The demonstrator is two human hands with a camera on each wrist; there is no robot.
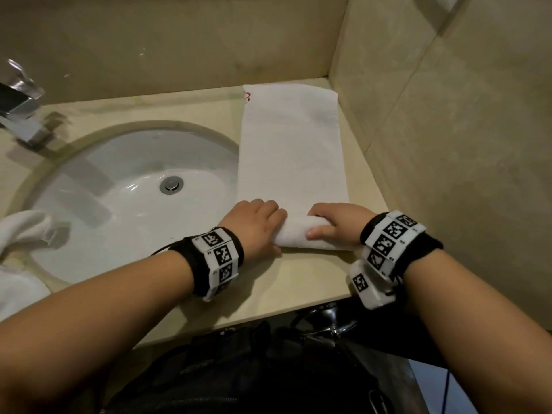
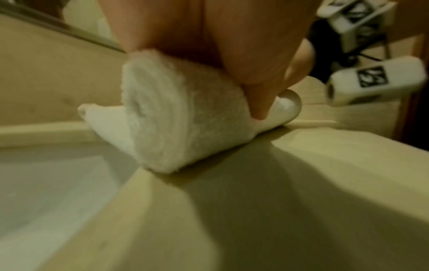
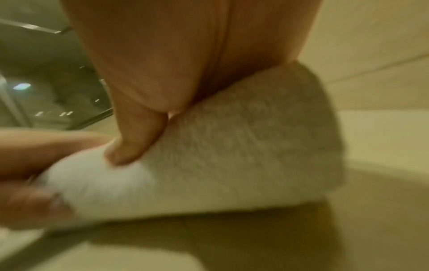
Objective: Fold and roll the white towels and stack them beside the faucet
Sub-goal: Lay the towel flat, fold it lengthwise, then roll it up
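On the desk (image 1: 304, 282) at center right of the frame, the white towel (image 1: 294, 150) lies as a long folded strip, its near end rolled; left hand (image 1: 258, 225) and right hand (image 1: 337, 224) both curl around this roll.

Bathroom corner, dim warm light.
Beige tiled walls (image 1: 448, 144) enclose my beige worktop (image 1: 313, 279) with inset white basin (image 1: 89, 186).

Left hand (image 1: 257, 225), right hand (image 1: 334, 224), fingers curled.
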